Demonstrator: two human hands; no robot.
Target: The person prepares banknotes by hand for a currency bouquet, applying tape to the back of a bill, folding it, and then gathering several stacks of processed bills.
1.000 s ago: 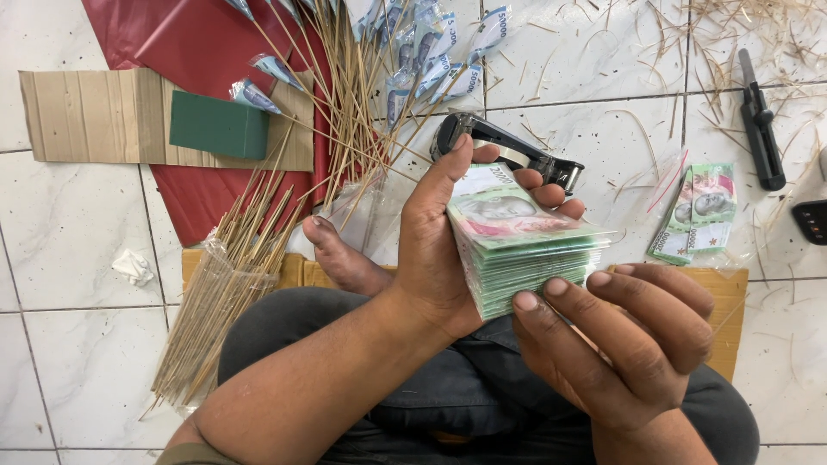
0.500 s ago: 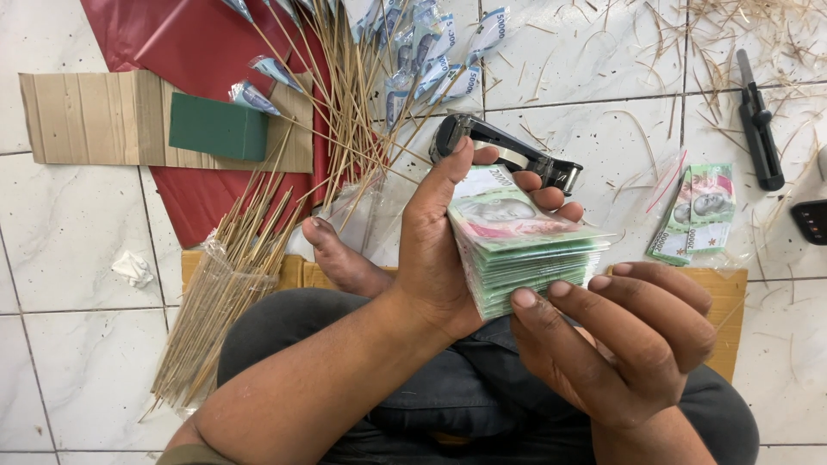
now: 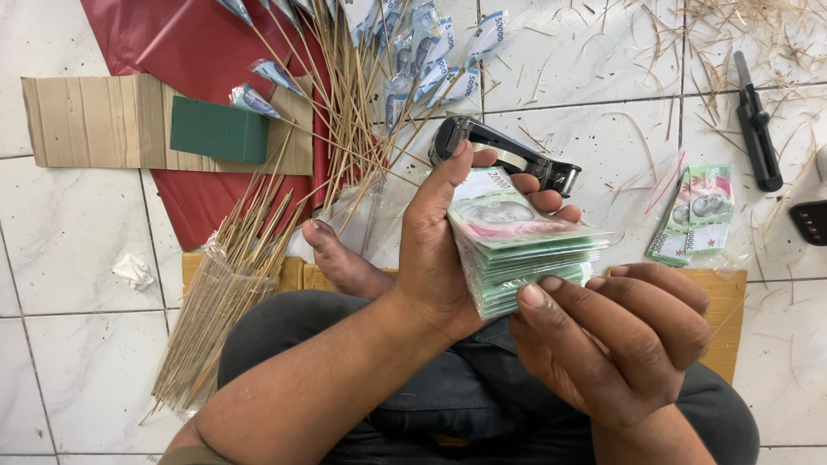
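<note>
squarely above the lap, the left hand (image 3: 435, 250) clasps a thick stack of green banknotes (image 3: 517, 254); the right hand (image 3: 612, 344) fingers its near edge, just below a black stapler (image 3: 504, 155).

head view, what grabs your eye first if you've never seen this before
The thick stack of green banknotes at centre stands out first, gripped in the left hand while the right hand fingers its near edge. Next comes the fan of thin bamboo sticks at left, some tipped with folded notes, lying over red paper. A black stapler rests on the tiles just beyond the stack.
</note>
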